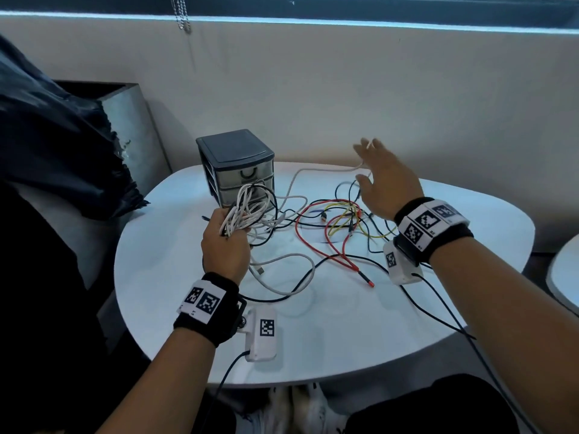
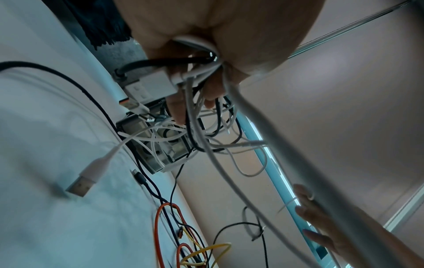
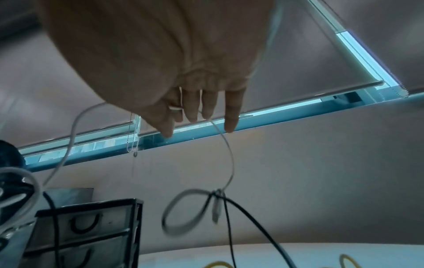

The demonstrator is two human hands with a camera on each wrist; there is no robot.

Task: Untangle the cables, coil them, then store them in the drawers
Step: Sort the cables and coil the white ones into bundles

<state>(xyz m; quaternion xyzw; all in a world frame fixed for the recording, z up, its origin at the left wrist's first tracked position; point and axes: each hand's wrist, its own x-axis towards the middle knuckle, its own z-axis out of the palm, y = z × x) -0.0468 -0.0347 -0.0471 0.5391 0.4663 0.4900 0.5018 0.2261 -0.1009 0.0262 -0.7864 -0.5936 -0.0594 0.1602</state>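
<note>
My left hand (image 1: 225, 245) grips a bundle of white and black cables (image 1: 250, 208) just in front of the small grey drawer unit (image 1: 235, 151), whose drawers look closed. In the left wrist view the fingers (image 2: 179, 108) curl round the bundle (image 2: 201, 127), and a white USB plug (image 2: 82, 183) hangs from it. My right hand (image 1: 385, 180) is raised to the right with fingers straight. A thin white cable (image 3: 229, 163) drapes across them and hangs down to a knot (image 3: 218, 194) with a black lead. Red, yellow and black leads (image 1: 341, 220) lie tangled on the white table (image 1: 344, 339).
A dark cloth (image 1: 56, 136) and a metal bin (image 1: 125, 120) stand left of the table. A second table's edge (image 1: 564, 277) shows at far right. A blind's bead chain (image 1: 183, 14) hangs on the wall behind. Black wrist-camera leads trail over the table's front edge.
</note>
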